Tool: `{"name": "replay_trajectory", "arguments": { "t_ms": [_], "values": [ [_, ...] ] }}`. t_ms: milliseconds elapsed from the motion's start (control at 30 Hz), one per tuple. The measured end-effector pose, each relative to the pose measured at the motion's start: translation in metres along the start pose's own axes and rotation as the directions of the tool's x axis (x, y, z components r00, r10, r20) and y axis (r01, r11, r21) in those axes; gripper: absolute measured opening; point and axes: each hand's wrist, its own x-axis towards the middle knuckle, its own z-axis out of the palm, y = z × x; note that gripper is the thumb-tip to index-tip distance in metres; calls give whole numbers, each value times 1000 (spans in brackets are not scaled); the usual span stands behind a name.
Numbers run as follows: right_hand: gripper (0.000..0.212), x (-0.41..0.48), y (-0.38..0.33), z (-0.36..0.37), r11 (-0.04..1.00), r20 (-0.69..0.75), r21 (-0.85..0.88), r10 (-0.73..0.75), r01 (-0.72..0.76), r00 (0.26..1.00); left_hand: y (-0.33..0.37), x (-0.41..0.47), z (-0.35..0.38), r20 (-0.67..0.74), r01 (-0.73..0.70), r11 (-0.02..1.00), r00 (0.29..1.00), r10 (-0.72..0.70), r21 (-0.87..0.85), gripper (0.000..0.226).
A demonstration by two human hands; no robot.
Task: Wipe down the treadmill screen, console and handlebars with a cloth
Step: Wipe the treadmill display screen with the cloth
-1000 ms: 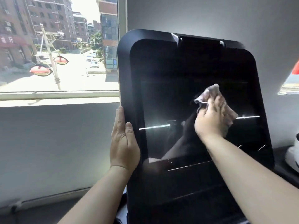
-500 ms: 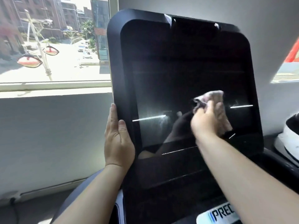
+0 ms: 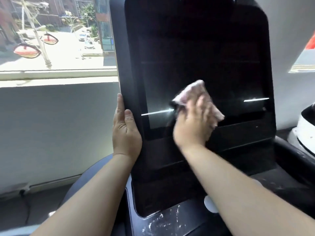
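Observation:
A tall black treadmill screen point(image 3: 196, 53) stands in front of me, glossy and dark. My right hand point(image 3: 192, 126) presses a crumpled pinkish cloth point(image 3: 192, 92) against the lower middle of the screen, fingers spread over it, blurred by motion. My left hand point(image 3: 126, 132) grips the screen's left edge, fingers behind the frame and thumb on the front bezel. Below the screen lies the black console point(image 3: 170, 220), marked with white scuffs. No handlebars can be made out.
A window point(image 3: 54, 36) on the left looks onto a sunlit street. A grey wall runs under the sill. A white and black object point(image 3: 306, 126) sits at the right edge. A grey round button point(image 3: 208, 203) shows on the console.
My right hand and the cloth have moved left and down across the screen. The view has tilted down, showing the console. My left hand keeps its grip on the left edge.

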Motion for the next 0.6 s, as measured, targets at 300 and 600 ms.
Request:
{"name": "replay_trajectory", "arguments": {
  "t_ms": [300,600],
  "values": [
    [52,4,77,-20,931,95,-25,-362,365,928,-2,-8,5,-44,26,1000,999,-25,11,47],
    [52,-74,46,9,716,197,40,-689,697,697,-5,-10,6,-84,-18,998,996,24,66,47]
  ]
}}
